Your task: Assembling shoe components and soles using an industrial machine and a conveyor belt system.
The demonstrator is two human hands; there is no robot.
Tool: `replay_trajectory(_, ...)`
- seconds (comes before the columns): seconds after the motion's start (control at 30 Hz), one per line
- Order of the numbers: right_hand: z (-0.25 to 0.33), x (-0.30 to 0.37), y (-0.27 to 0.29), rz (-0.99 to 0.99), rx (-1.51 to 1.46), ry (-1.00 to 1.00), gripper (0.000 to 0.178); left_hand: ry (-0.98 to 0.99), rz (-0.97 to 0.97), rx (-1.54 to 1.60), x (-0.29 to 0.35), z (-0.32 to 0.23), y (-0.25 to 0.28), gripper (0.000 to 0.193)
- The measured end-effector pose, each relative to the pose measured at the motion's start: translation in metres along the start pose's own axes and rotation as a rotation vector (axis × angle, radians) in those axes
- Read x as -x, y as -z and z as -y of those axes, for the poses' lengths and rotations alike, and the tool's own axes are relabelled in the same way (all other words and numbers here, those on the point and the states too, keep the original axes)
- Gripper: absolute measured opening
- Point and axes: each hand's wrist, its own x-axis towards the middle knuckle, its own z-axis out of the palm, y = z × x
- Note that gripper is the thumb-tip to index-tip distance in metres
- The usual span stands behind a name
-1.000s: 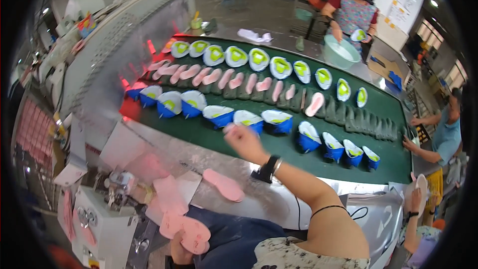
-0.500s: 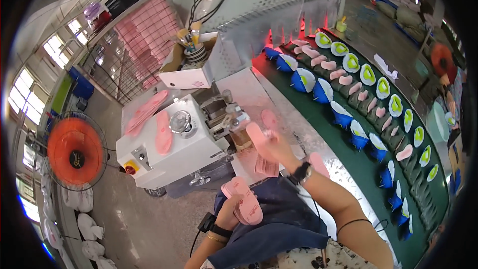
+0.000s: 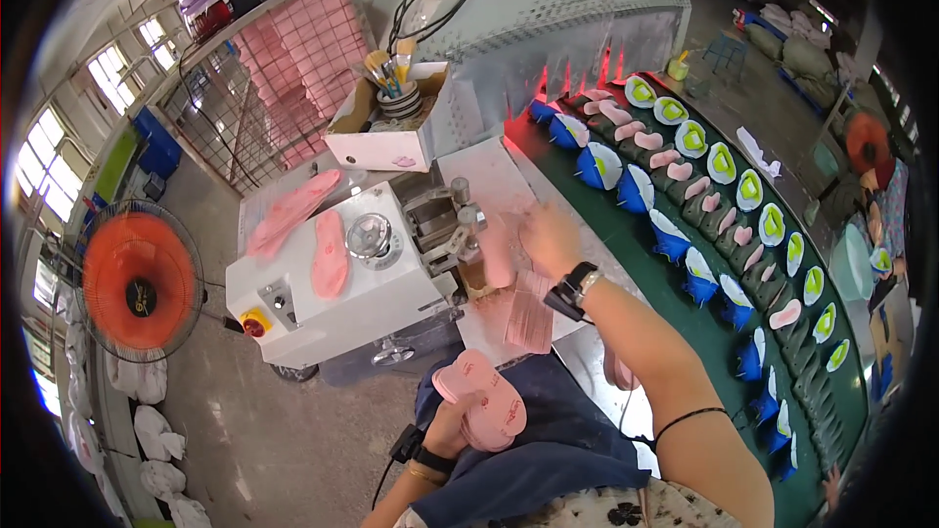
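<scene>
My left hand (image 3: 452, 424) is closed around a small fanned stack of pink insoles (image 3: 494, 413) above my dark blue apron. To the right of the machine's rollers my right hand (image 3: 551, 239) is over the work surface, its fingers smeared by motion. Beside those fingers a blurred pink insole (image 3: 497, 252) stands against the roller end of the white machine (image 3: 337, 308). I cannot tell whether the hand touches it. Just below is an upright-edged stack of pink insoles (image 3: 529, 311). Another pink insole (image 3: 331, 254) lies on the machine top, near its round dial (image 3: 370, 235).
A green conveyor belt (image 3: 626, 244) on the right carries blue-and-white shoe uppers (image 3: 636, 186), pink insoles and dark shoe lasts. Behind the machine a white box (image 3: 381, 149) holds brushes in a pot. An orange fan (image 3: 139, 284) stands at left. A person's hand (image 3: 831, 489) shows lower right.
My right hand has moved up and right, away from the insole it held, which is now by the rollers. The left hand keeps its stack, now more fanned. The view has shifted slightly.
</scene>
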Motion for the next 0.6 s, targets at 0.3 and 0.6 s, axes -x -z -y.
replay_trajectory(0.3,-0.056,-0.035,-0.066,-0.033,-0.761,-0.533,0.027,-0.046,-0.065,-0.114,-0.010,0.007,-0.011,0.039)
replay_trajectory(0.6,-0.305,0.171,0.198,-0.595,0.233,-0.483,0.022,0.398,0.056,-0.166,-0.035,0.015,-0.009,0.045)
